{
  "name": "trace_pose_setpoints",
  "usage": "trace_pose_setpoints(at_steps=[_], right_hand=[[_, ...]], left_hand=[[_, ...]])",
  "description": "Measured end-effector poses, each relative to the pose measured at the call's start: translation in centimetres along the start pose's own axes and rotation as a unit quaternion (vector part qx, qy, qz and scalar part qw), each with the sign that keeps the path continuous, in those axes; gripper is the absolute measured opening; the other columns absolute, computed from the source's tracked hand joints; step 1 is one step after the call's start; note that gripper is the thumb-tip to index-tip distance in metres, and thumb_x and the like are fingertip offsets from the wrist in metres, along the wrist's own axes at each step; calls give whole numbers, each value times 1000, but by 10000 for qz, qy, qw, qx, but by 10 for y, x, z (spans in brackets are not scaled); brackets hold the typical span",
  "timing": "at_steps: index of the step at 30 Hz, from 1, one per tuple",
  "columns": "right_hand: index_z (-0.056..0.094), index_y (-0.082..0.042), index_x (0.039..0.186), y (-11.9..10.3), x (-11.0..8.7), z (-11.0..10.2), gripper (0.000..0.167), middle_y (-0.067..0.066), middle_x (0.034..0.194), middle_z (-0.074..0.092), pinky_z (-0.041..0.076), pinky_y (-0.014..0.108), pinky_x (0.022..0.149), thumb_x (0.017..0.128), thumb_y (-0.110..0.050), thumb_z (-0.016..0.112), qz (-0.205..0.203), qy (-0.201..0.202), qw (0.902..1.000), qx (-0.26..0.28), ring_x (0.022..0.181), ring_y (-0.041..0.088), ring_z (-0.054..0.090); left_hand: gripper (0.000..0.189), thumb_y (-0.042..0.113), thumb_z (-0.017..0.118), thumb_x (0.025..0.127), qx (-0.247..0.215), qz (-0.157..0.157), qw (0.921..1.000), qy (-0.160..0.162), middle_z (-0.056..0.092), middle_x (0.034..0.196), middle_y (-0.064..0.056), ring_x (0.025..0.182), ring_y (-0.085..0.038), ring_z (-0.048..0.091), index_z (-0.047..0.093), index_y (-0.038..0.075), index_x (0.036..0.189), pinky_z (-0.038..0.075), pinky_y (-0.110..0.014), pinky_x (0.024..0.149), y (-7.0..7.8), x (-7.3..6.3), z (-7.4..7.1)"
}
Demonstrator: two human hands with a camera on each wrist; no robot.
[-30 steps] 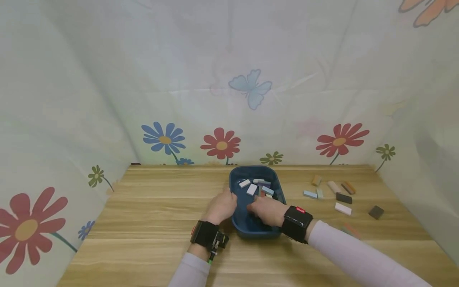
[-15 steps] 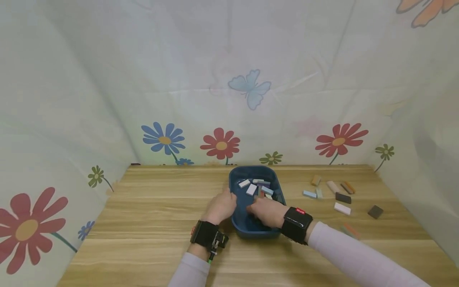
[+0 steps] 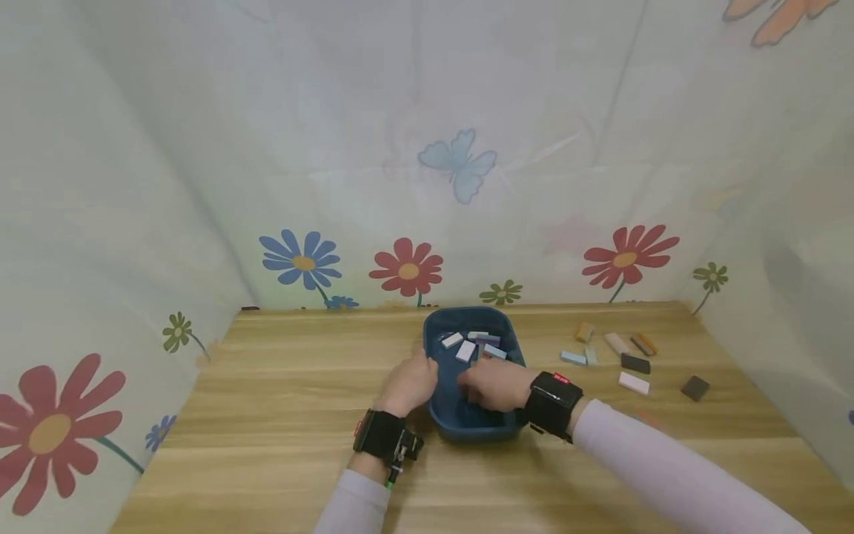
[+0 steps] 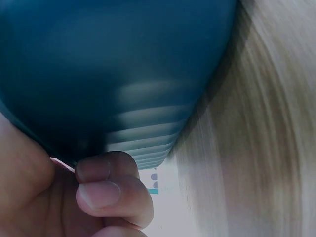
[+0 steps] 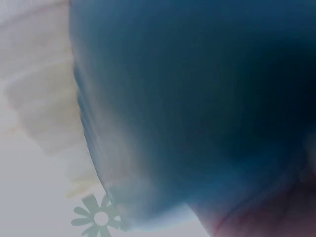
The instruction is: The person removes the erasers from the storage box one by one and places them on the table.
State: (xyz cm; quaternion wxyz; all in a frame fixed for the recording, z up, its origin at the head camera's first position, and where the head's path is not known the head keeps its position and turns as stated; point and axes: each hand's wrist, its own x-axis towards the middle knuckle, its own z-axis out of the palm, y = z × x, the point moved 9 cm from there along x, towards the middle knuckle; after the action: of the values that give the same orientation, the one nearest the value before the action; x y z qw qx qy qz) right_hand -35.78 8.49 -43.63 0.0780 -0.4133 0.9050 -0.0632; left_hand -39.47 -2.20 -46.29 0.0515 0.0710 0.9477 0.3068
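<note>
A deep blue plastic bin [image 3: 467, 430] stands on the table, with several small white, light blue, purple and reddish blocks [image 3: 465, 351] lying toward its far end. My left hand [image 3: 408, 382] grips the bin's left rim; in the left wrist view its curled fingers [image 4: 116, 192] press against the outer wall. My right hand [image 3: 497, 383] reaches over the right rim into the bin, fingers bent downward near the blocks. Its fingertips are hidden in the head view, so whether they hold a block is unclear. The right wrist view is blurred, mostly blue bin wall.
Right of the bin, several loose blocks lie scattered on the wooden table [image 3: 300, 386], among them a white block [image 3: 634, 383], a black block [image 3: 635, 363], a dark brown block [image 3: 695, 388] and a light blue block [image 3: 574, 358]. A flower-printed curtain [image 3: 333, 185] surrounds the table.
My right hand has shifted slightly toward the bin's far end and covers some blocks that showed before. The head view has turned slightly. My left hand keeps its hold on the rim.
</note>
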Motion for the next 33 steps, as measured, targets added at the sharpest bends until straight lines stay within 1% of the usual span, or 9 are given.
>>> trace_pose_setpoints(at_steps=[4,6,9,13,17,20,23,27,33], right_hand=[[67,-10,93,11,-3,-20,7,-4,76,62,50,30,66,88,-7,69,62,166,9998,20,67,10,56],[68,-8,96,14,-6,-34,7,-3,79,64,51,31,67,89,-8,69,49,274,9996,80,68,10,57],[67,-7,96,19,-14,-58,7,-4,78,62,50,29,63,89,-7,69,63,445,9989,134,66,10,55],[66,-8,97,34,-30,-82,9,-6,75,57,46,28,60,88,-6,69,395,468,9981,82,65,10,51],[66,-8,99,50,-47,-95,12,-4,74,56,45,29,60,88,-6,68,804,447,9954,273,64,12,50],[65,-8,100,58,-59,-99,12,-2,73,55,45,30,59,88,-5,68,964,525,9928,474,61,13,51],[66,-6,100,63,-70,-98,12,-3,70,55,44,30,58,88,-6,68,1054,527,9920,447,59,12,49],[66,-5,101,71,-78,-91,13,-5,68,55,43,29,57,88,-8,68,1158,458,9916,359,58,11,49],[67,-6,98,84,-85,-76,12,-4,72,56,43,29,56,86,-7,70,1342,468,9895,259,59,11,49]], left_hand=[[42,24,39,102,99,136,9998,49,63,95,-16,73,-25,56,50,-5,130,47,-41,67,5,0,-2],[40,24,39,102,102,124,9999,63,63,91,-16,71,-25,57,51,-5,128,47,-41,66,5,0,-2],[40,24,39,102,93,94,9998,123,63,90,-16,71,-25,57,51,-4,128,47,-42,65,4,0,-4],[38,24,38,102,153,133,9996,213,65,95,-18,75,-27,60,53,-2,126,48,-44,69,3,0,-6],[38,25,38,102,118,121,9997,186,65,94,-17,75,-27,60,53,-2,125,48,-44,70,2,0,-5],[39,24,38,102,62,119,9998,157,63,93,-17,73,-26,58,52,-4,126,48,-44,70,2,0,-5],[41,24,37,102,70,124,9998,126,64,95,-17,75,-26,58,51,-4,128,48,-44,72,4,0,-5],[44,26,37,103,24,75,9999,63,63,96,-16,75,-26,57,50,-4,132,48,-43,71,4,-1,-5],[46,27,36,103,30,-19,10000,7,62,98,-15,75,-25,57,47,-3,135,47,-41,69,1,0,-3]])
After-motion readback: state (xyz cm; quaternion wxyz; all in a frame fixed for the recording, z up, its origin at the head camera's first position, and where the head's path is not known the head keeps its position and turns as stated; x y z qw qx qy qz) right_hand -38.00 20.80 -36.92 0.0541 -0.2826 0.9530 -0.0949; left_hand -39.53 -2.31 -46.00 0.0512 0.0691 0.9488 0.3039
